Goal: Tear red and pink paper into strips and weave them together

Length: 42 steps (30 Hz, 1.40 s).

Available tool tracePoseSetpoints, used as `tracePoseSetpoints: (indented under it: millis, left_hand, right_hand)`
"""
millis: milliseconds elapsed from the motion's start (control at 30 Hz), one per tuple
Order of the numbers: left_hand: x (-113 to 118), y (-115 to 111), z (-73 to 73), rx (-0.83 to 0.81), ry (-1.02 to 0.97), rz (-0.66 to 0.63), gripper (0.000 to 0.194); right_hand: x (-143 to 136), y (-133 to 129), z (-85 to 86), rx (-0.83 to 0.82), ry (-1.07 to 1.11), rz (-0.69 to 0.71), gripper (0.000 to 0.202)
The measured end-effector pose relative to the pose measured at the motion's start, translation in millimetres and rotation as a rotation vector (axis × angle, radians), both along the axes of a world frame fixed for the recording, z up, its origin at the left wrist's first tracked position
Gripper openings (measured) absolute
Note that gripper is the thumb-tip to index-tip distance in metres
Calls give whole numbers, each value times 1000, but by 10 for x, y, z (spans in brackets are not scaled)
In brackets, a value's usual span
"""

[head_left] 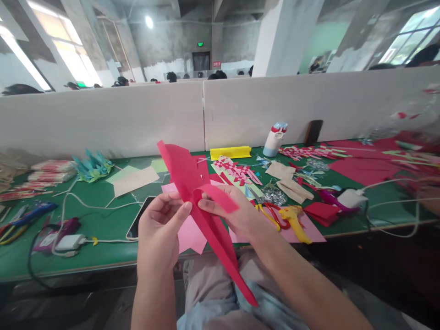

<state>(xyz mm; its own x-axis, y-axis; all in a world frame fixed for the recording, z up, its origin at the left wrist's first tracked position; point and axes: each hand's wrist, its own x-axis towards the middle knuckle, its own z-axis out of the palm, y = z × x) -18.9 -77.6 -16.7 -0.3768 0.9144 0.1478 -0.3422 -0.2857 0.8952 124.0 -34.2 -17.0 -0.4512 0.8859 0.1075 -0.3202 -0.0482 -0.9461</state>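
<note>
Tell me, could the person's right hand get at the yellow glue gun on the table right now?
Probably yes: the yellow glue gun lies near the right forearm, apparently uncovered. But the right hand is holding red paper, so it would likely have to let go first.

The left hand and right hand pinch a folded red paper, slanting from far left to near right; a curled strip crosses the right hand. On the green table, a phone lies left of the hands, a glue gun right, a bottle far right.
</note>
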Motion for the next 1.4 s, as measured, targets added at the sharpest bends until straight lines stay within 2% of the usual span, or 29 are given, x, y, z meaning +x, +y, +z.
tracePoseSetpoints:
  millis: [333, 500, 733, 833, 967, 1233, 1400]
  left_hand:
    - [37, 4, 5, 12, -40, 38, 28]
    - [30, 9, -1, 22, -70, 51, 27]
    - [-7, 21, -5, 21, -42, 91, 27]
    - [0, 17, -12, -3, -13, 46, 29]
    - [21, 4, -33, -14, 20, -27, 33]
    - [32, 4, -25, 22, 30, 5, 32]
    - [53, -3, -16, 26, -6, 16, 33]
  right_hand:
    - [-53, 1, -42, -18, 71, -20, 27]
    - [-52, -8, -69, -71, 151, 13, 24]
    - [2, -7, -13, -103, -11, 50, 29]
    - [-5, 10, -43, -121, 5, 27, 30]
    - [-11, 24, -96, -53, 67, -8, 26]
    - [-5, 21, -84, -99, 74, 23, 27]
    - [-38, 15, -97, -122, 151, 21, 25]
